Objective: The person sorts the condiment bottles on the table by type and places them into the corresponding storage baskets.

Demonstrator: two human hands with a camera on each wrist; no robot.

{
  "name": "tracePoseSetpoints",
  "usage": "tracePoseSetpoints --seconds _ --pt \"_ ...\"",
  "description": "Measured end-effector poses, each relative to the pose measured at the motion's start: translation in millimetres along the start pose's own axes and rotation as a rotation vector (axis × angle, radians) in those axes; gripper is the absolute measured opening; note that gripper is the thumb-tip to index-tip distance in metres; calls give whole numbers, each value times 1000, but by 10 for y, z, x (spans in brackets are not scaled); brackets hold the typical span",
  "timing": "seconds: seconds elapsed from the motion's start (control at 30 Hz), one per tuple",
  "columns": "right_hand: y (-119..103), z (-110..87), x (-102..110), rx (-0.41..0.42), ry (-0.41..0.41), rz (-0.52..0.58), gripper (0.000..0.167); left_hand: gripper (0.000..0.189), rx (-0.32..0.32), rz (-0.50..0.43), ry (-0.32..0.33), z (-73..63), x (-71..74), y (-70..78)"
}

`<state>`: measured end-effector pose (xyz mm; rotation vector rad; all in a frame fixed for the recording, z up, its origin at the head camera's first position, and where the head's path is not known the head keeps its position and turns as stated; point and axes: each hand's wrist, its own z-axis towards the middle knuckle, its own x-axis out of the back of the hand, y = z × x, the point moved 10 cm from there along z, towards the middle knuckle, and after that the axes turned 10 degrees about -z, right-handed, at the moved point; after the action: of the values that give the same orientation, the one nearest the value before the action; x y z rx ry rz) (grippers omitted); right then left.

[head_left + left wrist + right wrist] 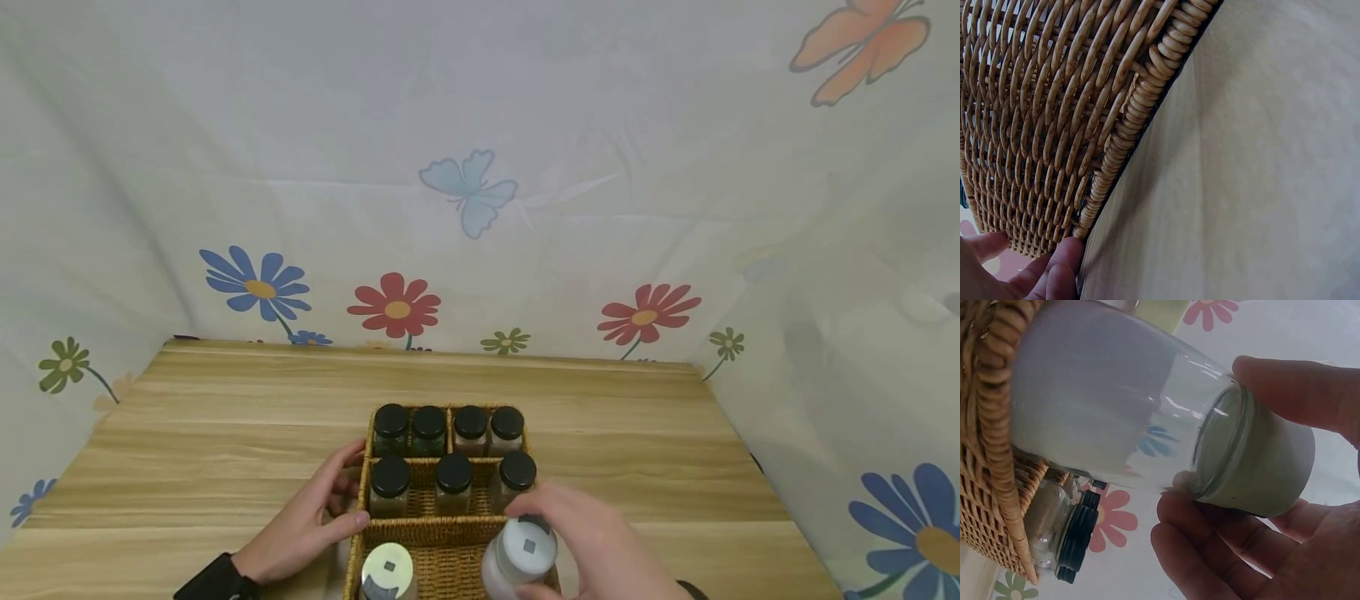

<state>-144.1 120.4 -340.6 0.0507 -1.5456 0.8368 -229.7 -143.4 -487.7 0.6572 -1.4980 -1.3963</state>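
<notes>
A divided wicker basket (420, 531) sits at the table's front middle. My left hand (303, 521) rests against its left side; in the left wrist view the fingertips (1067, 253) touch the woven wall near its bottom edge. My right hand (592, 533) grips a clear jar (1110, 394) by its pale lid (1266, 456), thumb on one side and fingers on the other. White contents fill much of this jar, which stands in the basket's front compartment at the right. Another pale-lidded jar (388, 571) is at the front left of that compartment.
Several black-lidded jars fill the back compartments, one at the back left (392, 421). In the middle row stand three more, including a centre jar (453, 473). The wooden table (637, 417) meets a flower-printed cloth (525, 275) behind and at both sides.
</notes>
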Motion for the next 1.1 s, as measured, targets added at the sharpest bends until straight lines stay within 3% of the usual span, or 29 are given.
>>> tracePoseSetpoints --seconds 0.27,0.7,1.1 --pt "38 46 -133 6 -83 28 45 75 4 0 3 3 4 -7" --pt "108 91 -280 73 -123 -3 48 75 5 2 3 11 0 -6" --pt "155 111 -333 81 -147 -40 49 74 -3 3 3 13 -1 11"
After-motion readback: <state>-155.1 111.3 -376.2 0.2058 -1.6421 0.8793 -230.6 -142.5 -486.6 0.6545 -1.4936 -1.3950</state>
